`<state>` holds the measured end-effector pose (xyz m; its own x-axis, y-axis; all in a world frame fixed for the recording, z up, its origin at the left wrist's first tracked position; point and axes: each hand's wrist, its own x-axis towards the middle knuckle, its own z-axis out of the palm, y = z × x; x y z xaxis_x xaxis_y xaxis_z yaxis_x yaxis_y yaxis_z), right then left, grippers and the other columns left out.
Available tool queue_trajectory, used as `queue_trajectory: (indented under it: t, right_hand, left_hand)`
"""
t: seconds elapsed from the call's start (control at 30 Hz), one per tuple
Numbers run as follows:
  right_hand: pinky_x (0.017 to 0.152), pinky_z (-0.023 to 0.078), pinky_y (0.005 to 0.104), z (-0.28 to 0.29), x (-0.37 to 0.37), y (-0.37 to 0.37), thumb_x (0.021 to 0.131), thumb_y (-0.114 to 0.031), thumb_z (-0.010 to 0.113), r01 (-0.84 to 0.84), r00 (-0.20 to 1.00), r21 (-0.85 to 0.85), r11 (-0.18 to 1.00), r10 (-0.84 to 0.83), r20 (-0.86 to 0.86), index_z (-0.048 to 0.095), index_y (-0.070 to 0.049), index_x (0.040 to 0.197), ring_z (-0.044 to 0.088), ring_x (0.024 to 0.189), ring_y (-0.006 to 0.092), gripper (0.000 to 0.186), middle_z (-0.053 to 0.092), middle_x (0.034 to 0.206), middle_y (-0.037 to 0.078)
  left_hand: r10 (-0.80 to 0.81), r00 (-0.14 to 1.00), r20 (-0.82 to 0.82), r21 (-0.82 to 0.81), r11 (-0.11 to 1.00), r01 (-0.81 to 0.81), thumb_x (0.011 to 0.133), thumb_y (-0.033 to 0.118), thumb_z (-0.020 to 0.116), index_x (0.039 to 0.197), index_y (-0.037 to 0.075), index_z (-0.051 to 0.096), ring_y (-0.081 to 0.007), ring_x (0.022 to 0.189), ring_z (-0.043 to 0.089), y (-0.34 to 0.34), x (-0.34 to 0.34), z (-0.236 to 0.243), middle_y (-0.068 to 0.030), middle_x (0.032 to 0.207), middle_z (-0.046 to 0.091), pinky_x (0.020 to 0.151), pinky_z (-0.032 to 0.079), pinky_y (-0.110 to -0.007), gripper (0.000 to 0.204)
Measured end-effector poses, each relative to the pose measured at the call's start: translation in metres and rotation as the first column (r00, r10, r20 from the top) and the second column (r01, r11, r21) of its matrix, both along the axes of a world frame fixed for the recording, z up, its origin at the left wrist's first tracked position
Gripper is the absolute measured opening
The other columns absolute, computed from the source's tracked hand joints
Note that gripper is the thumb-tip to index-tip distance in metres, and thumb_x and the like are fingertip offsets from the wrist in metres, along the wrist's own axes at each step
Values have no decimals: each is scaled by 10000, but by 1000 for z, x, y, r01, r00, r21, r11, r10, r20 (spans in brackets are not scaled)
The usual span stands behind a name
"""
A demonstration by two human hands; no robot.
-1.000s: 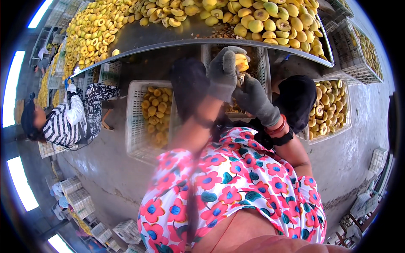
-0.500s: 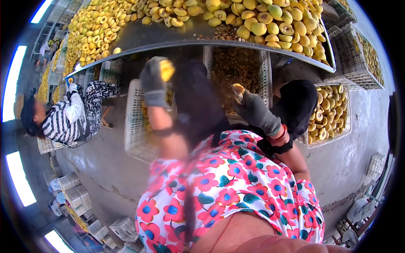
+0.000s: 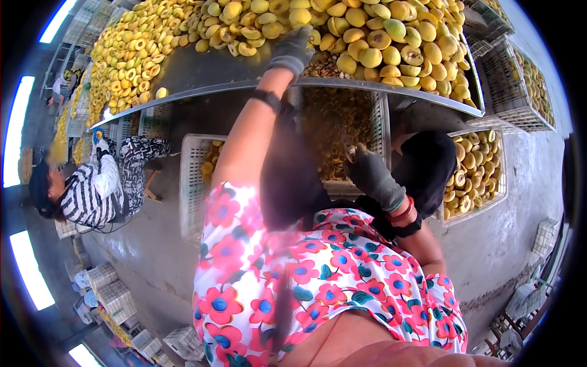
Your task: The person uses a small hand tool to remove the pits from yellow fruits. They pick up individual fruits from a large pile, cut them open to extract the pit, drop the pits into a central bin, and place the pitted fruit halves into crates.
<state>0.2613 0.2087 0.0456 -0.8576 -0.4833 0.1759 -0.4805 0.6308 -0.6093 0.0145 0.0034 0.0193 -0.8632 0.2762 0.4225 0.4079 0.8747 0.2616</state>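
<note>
Metal table (image 3: 202, 68): under your left hand (image 3: 290, 54), yellow fruit (image 3: 299, 17) heaped just beyond its fingertips.
Left glove: cannot tell how wide your fingers spread.
Right hand (image 3: 374, 176): your fingers curl around a small blurred object (image 3: 350, 152), crate (image 3: 384, 117) below them.

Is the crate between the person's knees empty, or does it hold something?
Not empty: brown scraps cover the visible inside of the crate. How full, I cannot tell.

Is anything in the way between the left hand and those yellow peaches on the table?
Nothing visible is. The gray-gloved left hand is past the metal table's front rim, with its fingertips right by the yellow peaches. Whether they touch, I cannot tell.
</note>
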Motion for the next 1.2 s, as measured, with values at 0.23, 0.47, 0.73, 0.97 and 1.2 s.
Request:
queue_trajectory:
  t: [0.23,0.47,0.73,0.97,1.2]
  right_hand:
    - [526,418,434,-4,-5,6,783,-132,567,186,935,-164,969,-123,332,499,15,903,546,644,422,201,540,661,239]
    - [518,413,416,-8,-12,6,767,-119,586,120,991,-133,984,-112,66,498,12,893,540,625,402,201,527,658,224]
    - [594,451,286,23,-31,1,755,-29,603,347,923,-334,876,-383,-47,525,-26,876,547,625,168,144,554,698,98]
    - [687,474,267,32,-23,-3,726,-12,649,389,833,-571,723,-541,-119,557,-66,913,574,723,119,215,612,803,29]
    - [650,466,276,31,-10,4,722,-12,624,398,842,-521,755,-526,-119,550,-55,876,576,700,149,176,598,770,60]
  left_hand:
    - [189,964,188,-353,929,-113,837,206,507,1075,162,570,-306,957,587,13,-55,-20,-131,1001,601,787,487,-414,250]
    - [101,926,363,277,937,-211,775,358,630,1011,45,578,-210,757,614,-9,-20,-9,-120,923,623,653,506,-341,396]
    - [-509,754,415,832,548,-89,803,223,615,1012,38,572,-105,716,551,22,131,79,-63,894,606,607,463,-233,282]
    - [-469,881,55,720,630,290,839,177,583,1058,52,504,-162,854,574,56,190,66,-88,955,603,788,454,-282,264]
    - [-338,940,58,651,726,221,839,231,590,1086,74,498,-323,940,583,75,216,59,-165,1005,593,786,468,-374,307]
